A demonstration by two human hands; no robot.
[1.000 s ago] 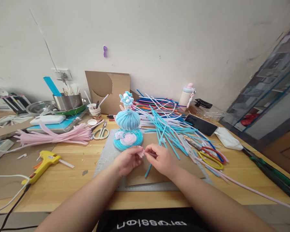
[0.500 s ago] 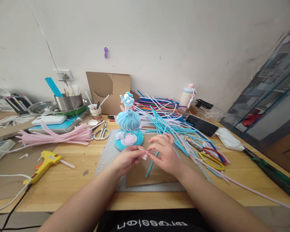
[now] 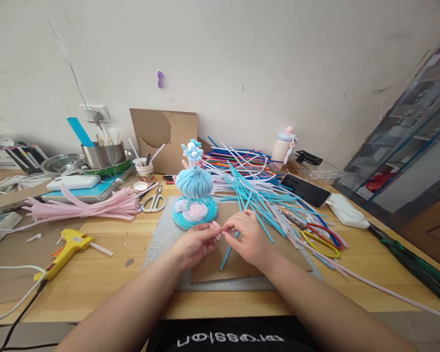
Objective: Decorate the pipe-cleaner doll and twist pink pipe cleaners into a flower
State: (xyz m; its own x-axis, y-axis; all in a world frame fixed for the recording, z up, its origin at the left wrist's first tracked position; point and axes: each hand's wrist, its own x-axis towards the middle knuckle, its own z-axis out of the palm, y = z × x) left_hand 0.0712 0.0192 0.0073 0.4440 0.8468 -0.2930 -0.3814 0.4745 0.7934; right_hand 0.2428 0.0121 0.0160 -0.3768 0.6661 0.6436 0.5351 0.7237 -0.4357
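Between the fingertips of my left hand [image 3: 201, 244] is a small pink fuzzy piece [image 3: 216, 228], apparently bent pipe cleaner; its exact shape is partly hidden. My right hand [image 3: 246, 238] pinches at the right side of this same piece, its other fingers curled in. Just behind my hands stands a blue pipe-cleaner figure [image 3: 194, 183] with a pleated round skirt and a flower on top. It rests on a round blue base [image 3: 178, 219] with a pink spiral. Under my hands lies a brown cardboard sheet [image 3: 212, 271], with a blue pipe cleaner [image 3: 226, 257] on it.
Loose blue pipe cleaners [image 3: 254, 200] spread behind my right hand. Pink pipe cleaners [image 3: 84, 205] and scissors [image 3: 154, 202] lie left of the figure. A yellow glue gun [image 3: 69, 247] is at the left. Yellow-handled pliers [image 3: 320, 247] and a phone [image 3: 306, 189] lie right.
The raised fingers of my right hand have curled down and in. My left hand still holds the pink piece in nearly the same place.
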